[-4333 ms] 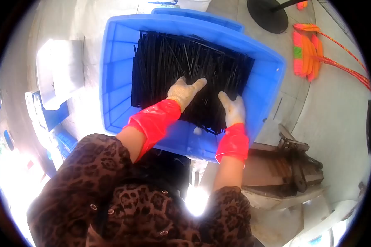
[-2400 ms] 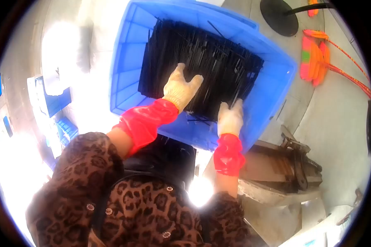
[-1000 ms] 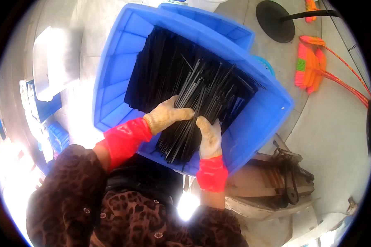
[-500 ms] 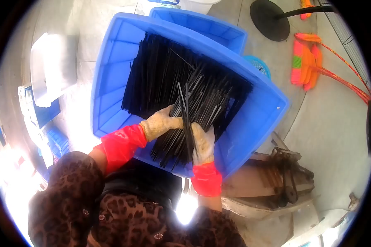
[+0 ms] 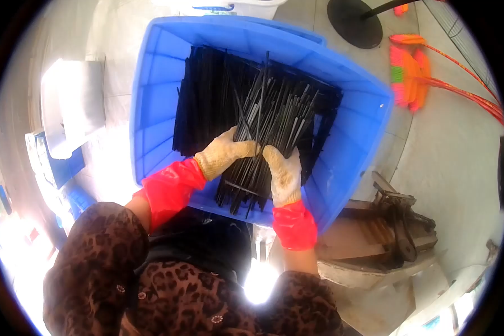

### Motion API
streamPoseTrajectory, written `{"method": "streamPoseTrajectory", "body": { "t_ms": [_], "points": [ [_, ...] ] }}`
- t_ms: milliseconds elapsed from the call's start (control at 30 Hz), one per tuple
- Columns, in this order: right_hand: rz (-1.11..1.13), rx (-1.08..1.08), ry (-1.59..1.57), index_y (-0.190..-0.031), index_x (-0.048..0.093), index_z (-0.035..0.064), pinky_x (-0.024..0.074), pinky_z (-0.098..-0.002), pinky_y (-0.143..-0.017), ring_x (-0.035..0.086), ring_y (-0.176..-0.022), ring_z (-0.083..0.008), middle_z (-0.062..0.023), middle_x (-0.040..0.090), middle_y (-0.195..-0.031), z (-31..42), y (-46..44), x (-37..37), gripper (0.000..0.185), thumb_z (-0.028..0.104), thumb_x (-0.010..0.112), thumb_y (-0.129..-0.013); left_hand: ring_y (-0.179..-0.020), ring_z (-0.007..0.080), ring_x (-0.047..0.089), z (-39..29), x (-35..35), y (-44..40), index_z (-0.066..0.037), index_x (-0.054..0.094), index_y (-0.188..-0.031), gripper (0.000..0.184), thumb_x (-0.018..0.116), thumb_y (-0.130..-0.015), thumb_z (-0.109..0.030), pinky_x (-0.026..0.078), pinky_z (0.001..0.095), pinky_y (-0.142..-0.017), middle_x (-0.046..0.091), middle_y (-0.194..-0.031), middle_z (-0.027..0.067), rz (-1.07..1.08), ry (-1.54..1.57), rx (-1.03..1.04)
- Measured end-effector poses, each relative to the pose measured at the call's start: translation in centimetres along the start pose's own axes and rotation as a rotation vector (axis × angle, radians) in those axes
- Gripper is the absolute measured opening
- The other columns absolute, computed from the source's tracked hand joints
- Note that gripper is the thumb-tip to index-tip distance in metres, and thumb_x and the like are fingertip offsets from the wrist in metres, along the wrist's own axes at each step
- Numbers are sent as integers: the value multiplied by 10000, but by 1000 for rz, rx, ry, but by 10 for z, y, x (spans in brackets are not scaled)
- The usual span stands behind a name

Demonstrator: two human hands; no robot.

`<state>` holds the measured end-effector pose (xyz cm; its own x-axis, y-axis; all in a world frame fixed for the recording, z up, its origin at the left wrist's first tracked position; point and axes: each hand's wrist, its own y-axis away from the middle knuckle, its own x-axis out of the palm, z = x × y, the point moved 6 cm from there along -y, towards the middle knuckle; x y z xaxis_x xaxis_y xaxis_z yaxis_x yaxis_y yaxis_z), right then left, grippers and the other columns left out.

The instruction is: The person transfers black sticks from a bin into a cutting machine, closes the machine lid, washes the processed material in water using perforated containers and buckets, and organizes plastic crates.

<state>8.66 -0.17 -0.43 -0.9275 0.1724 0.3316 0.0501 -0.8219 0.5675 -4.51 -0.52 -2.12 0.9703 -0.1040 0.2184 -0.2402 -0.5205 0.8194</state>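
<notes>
Thin black rods (image 5: 207,103) lie in a dense layer inside a blue plastic bin (image 5: 158,92). Above that layer, a looser bundle of similar black rods (image 5: 274,115) fans out at its far end. My left hand (image 5: 227,152), in a cream knit glove with a red cuff, is closed around the bundle's left side. On the right side, my right hand (image 5: 285,176), gloved the same way, grips it too. Both thumbs lie across the top, their tips almost meeting. One short rod lies crosswise near the bundle's lower end. Most of my fingers are hidden under the rods.
Orange brooms (image 5: 411,75) lie on the floor at the right, near a round black base (image 5: 355,22) with a pole. A worn wooden-and-metal device (image 5: 369,235) stands right of the bin. At the left is a white stool-like object (image 5: 75,106).
My thumbs have come closer together over the bundle. A few rods that stood apart by my right thumb now lie among the others. The whole view has shifted slightly.
</notes>
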Motion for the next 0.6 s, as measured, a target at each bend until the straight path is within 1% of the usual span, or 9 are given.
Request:
{"method": "streamPoseTrajectory", "body": {
  "t_ms": [100,167,200,300,333,433,467,567,600],
  "points": [
    [0,19,-26,-1062,425,-37,390,-228,-787,486,-847,-116,-56,519,-957,12,13,3,496,201,666,-700,-841,123,501,-15,9,22,16,446,-1075,483,618,-674,-191,415,252,-776,534,-907,65,-9,87,3],
    [37,52,-40,-1054,435,-35,390,-227,-786,487,-844,-115,-53,521,-955,18,24,15,494,203,672,-692,-838,132,503,-30,13,43,20,442,-1070,478,623,-681,-191,417,257,-783,529,-919,70,72,285,52],
    [14,119,-69,-1107,413,-29,355,-261,-858,470,-939,-144,-80,499,-1050,22,34,18,480,152,625,-717,-843,135,502,-28,12,49,20,428,-1079,476,615,-695,-192,416,258,-783,526,-932,72,79,236,64],
    [46,27,-2,-1109,410,-29,358,-264,-856,469,-943,-144,-82,500,-1049,54,55,36,475,154,618,-723,-841,131,500,-25,14,73,20,432,-1074,470,611,-706,-212,415,256,-781,527,-932,69,72,134,82],
    [12,-6,48,-1047,447,-35,394,-234,-778,490,-853,-118,-60,527,-974,60,61,37,502,244,669,-694,-843,122,496,-26,12,80,21,435,-1067,468,610,-712,-227,411,249,-780,528,-939,68,30,124,39],
    [7,-162,230,-1048,441,-43,388,-245,-788,490,-859,-134,-72,527,-977,101,90,61,504,272,646,-711,-850,116,493,-70,19,122,24,421,-1085,486,607,-715,-231,408,245,-783,528,-955,70,67,-35,76],
    [-1,-184,234,-1048,441,-43,388,-245,-788,490,-859,-134,-72,527,-977,108,100,68,504,272,646,-711,-871,118,487,-79,24,133,27,396,-1116,522,615,-708,-214,400,246,-793,523,-980,73,130,114,141],
    [-102,-318,280,-1050,432,-50,379,-254,-802,488,-868,-151,-87,524,-986,126,130,82,505,283,627,-724,-891,123,478,-90,24,159,31,379,-1135,543,620,-701,-186,387,250,-813,513,-1003,73,234,90,212],
    [-92,-265,248,-1075,427,-39,369,-258,-824,482,-904,-157,-80,519,-1004,119,139,81,506,264,627,-723,-909,130,470,-84,24,160,35,352,-1160,580,627,-693,-171,376,251,-828,502,-1025,78,298,90,207]
  ]
}}
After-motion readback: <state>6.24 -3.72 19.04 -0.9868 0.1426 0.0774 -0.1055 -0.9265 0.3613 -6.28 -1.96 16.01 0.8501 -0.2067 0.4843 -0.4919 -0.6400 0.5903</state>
